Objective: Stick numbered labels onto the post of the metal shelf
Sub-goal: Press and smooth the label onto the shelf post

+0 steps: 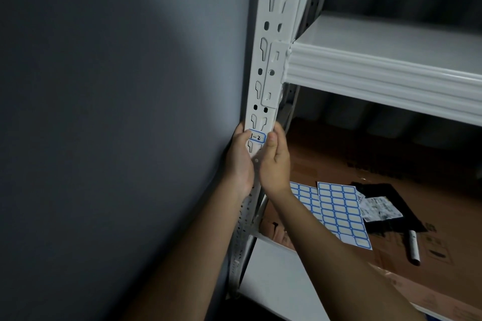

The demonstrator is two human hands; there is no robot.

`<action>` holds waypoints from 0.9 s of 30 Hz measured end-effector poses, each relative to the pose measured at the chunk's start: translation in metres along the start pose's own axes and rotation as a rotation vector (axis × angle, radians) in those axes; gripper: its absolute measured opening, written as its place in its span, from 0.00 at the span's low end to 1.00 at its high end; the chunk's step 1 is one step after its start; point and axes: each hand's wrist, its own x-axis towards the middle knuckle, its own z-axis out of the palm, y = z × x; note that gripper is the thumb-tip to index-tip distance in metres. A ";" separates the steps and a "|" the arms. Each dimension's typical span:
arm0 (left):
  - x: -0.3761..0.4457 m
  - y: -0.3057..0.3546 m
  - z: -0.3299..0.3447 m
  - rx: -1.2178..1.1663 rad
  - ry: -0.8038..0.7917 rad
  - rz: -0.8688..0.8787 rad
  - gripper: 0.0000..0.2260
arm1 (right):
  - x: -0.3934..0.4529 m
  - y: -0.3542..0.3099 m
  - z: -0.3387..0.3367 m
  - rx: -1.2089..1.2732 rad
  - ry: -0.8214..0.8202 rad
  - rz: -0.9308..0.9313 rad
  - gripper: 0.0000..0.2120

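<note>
- Left hand (241, 161): gripping the left edge of the post, thumb lying at the left end of the label; fingers are curling behind the post, out of view.
- Right hand (275, 161): gripping the right edge of the post, thumb pressing at the right end of the label.
- Label (257, 137): blue-bordered, handwritten "2-1", sitting across the front face of the post just below the beam bracket, between the two thumbs. It appears to be lying over part of a keyhole slot.
- Post (271, 55): white slotted metal upright, standing just beside the grey wall (117, 112) on its left.
- Shelf beam (378, 78): white, joining the post on its right, above the label.
- Label sheets (341, 214): two blue-bordered sheets lying on brown cardboard (391, 169) to the lower right of the post.
- Marker pen (413, 247): lying on the cardboard, farther right of the post than the sheets.
- Risk, judged: the label is spanning punched slots, so unsupported paper may be dimpling or tearing under thumb pressure; uneven pressing could be leaving it crooked or lifting at an end; fresh ink may be smearing under a sliding thumb.
</note>
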 end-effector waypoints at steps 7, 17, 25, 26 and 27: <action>0.001 0.002 0.001 -0.013 0.049 -0.037 0.17 | 0.002 0.000 -0.004 0.007 -0.042 -0.008 0.13; -0.001 -0.002 0.002 -0.004 0.021 0.020 0.15 | 0.002 0.007 -0.001 0.023 -0.022 0.004 0.17; -0.001 0.001 0.005 0.048 0.022 0.029 0.21 | 0.003 0.004 -0.004 0.021 -0.037 0.005 0.16; -0.002 0.001 0.006 0.049 0.029 0.034 0.22 | 0.002 0.004 -0.004 0.024 -0.042 0.013 0.16; -0.003 0.001 0.006 0.038 0.035 0.030 0.23 | 0.003 0.004 -0.005 0.025 -0.046 0.020 0.16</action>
